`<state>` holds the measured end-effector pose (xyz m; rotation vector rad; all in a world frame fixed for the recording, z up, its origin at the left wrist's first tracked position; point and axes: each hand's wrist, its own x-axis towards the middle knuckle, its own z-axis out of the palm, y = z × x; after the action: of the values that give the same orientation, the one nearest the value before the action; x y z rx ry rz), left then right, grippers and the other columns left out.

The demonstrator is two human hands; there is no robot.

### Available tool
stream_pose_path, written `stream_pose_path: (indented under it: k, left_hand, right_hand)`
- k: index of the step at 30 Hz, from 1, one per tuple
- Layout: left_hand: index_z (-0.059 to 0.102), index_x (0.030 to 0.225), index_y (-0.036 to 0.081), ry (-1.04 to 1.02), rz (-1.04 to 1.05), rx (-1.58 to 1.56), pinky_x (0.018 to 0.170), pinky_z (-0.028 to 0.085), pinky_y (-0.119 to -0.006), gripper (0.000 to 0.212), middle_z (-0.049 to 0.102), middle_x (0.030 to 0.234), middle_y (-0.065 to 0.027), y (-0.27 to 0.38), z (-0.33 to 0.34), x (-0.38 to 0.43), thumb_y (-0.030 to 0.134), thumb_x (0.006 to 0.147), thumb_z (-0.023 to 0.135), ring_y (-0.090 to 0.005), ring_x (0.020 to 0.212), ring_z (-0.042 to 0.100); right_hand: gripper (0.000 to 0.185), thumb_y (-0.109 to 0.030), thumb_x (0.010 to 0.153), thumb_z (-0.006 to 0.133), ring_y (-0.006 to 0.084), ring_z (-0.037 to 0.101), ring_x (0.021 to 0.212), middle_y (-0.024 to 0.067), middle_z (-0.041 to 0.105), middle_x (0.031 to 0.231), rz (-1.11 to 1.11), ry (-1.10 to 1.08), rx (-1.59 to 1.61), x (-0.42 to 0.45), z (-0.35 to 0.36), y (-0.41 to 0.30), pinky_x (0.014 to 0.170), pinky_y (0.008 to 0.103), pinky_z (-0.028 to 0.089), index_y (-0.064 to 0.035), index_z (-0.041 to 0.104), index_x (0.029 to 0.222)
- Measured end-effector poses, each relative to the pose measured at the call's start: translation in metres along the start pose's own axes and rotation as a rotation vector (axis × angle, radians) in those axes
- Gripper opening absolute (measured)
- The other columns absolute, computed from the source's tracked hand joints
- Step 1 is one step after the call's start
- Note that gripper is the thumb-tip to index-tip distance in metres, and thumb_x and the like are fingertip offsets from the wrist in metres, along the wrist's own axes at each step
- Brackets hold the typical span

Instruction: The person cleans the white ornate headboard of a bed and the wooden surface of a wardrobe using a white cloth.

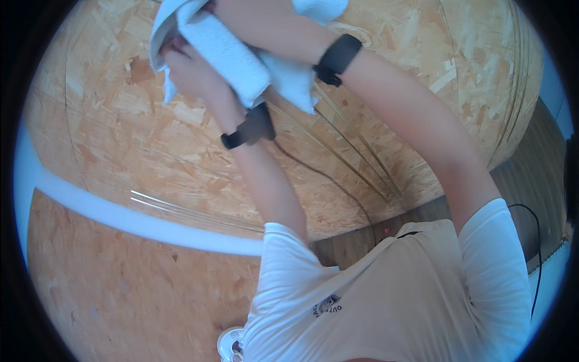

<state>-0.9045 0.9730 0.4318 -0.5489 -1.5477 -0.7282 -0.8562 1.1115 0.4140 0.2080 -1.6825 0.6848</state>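
A pale blue-white terry towel (226, 54), partly folded and bunched, is between my two hands at the top of the view. My left hand (190, 70) grips its left side, the fingers tucked into a fold. From the right, my right forearm crosses over the towel, and my right hand (226, 11) is in its upper folds, the fingers largely hidden by cloth and the picture's edge. Loose towel corners hang below and beyond the right wrist. A black strap with a dark block (258, 124) sits on my left wrist, and another black band (339, 56) on my right.
Beneath the towel lies an oriented strand board surface (135, 135). Thin rods or strips (334, 154) run along it, with a dark cable (325, 174) nearby. A white strip (144, 221) divides it from another board (135, 289) at lower left. A black cable (538, 244) hangs at right.
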Motion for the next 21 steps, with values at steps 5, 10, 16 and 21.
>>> stream_pose_path:
  k: [5, 10, 16, 21]
  left_hand:
    - [0.055, 0.110, -0.010, 0.032, -0.170, -0.529, 0.085, 0.045, -0.037, 0.028, 0.063, 0.106, -0.0192, -0.011, 0.007, -0.009, 0.011, 0.096, 0.045, -0.0264, 0.095, 0.059]
    - [0.049, 0.120, -0.009, -0.045, -0.192, -0.509, 0.096, 0.040, -0.038, 0.031, 0.056, 0.120, -0.0197, -0.015, -0.005, -0.051, 0.009, 0.095, 0.045, -0.0281, 0.108, 0.054]
    - [0.039, 0.136, -0.005, -0.213, 0.201, -0.018, 0.107, 0.031, -0.043, 0.045, 0.041, 0.138, -0.0293, -0.028, -0.021, -0.099, 0.016, 0.097, 0.044, -0.0407, 0.127, 0.042]
    - [0.035, 0.139, -0.004, -0.097, 0.014, 0.081, 0.106, 0.032, -0.045, 0.047, 0.039, 0.137, -0.0340, -0.070, -0.059, -0.044, 0.019, 0.098, 0.041, -0.0452, 0.126, 0.041]
  right_hand:
    - [0.030, -0.029, 0.093, 0.051, 0.0374, 0.064, 0.068, 0.0180, 0.066, 0.080, 0.149, -0.018, 0.033, -0.067, 0.032, 0.026, 0.059, 0.0457, 0.050, -0.0037, 0.064, 0.101]
    - [0.021, -0.020, 0.091, 0.058, 0.0339, 0.063, 0.074, 0.0158, 0.064, 0.083, 0.136, -0.026, 0.079, -0.190, 0.028, 0.050, 0.064, 0.0428, 0.049, -0.0029, 0.061, 0.102]
    - [0.033, -0.013, 0.081, 0.066, 0.0353, 0.056, 0.094, 0.0163, 0.059, 0.103, 0.061, 0.196, 0.070, -0.179, 0.001, 0.053, 0.083, 0.0421, 0.045, -0.0039, 0.059, 0.112]
    - [0.038, -0.021, 0.084, 0.063, 0.0369, 0.048, 0.111, 0.0170, 0.052, 0.120, -0.093, 0.301, -0.066, -0.109, 0.016, 0.054, 0.102, 0.0521, 0.032, -0.0047, 0.058, 0.119]
